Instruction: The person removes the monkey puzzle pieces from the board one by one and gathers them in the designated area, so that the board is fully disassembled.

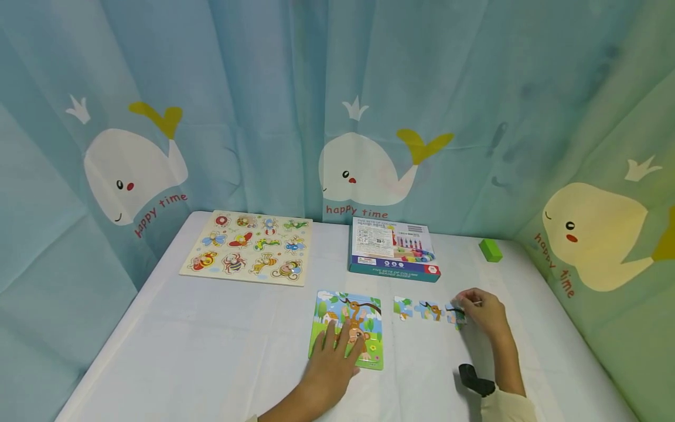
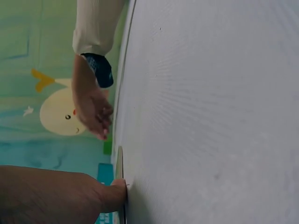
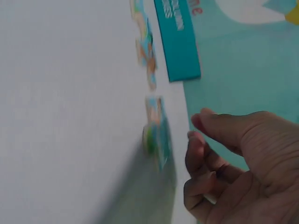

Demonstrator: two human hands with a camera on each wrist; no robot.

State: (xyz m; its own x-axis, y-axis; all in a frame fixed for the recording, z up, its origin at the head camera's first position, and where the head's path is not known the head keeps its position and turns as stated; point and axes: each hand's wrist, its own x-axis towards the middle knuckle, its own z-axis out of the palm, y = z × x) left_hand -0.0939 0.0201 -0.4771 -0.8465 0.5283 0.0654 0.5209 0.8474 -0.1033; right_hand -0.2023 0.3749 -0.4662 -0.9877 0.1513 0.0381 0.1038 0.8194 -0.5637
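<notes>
My left hand rests on a jigsaw board with a monkey picture, its fingers spread over the lower part. In the left wrist view the thumb lies at the board's edge. To the right of the board, three puzzle pieces lie in a row: a green-and-blue piece, a piece with a bit of monkey and a piece with a dark branch. My right hand is beside the branch piece. The right wrist view shows its fingers loosely bent, a small gap before the thumb and nothing held.
An insect peg puzzle lies at the back left. A boxed bead set sits behind the jigsaw, with a green block at the back right. A blue curtain hangs along the table's back edge.
</notes>
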